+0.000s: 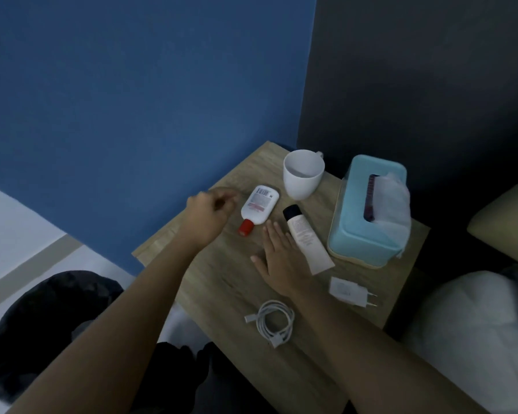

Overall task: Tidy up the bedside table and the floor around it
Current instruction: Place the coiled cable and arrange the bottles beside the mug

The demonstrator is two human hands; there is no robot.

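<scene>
Bedside worktop (222, 294): a white red-capped bottle (259, 209) lies left of a dark-capped tube (307, 243), with a coiled cable (274, 322) at the near edge. The right hand (281, 258) rests flat, fingers straight, touching the tube's left side. The left hand (207, 216) is blurred, fingers curled, just left of the bottle; its grip cannot be told.

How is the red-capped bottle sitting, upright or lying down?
Lying down: the red-capped bottle rests flat on the bedside table, barcode side up, cap toward the person.
</scene>
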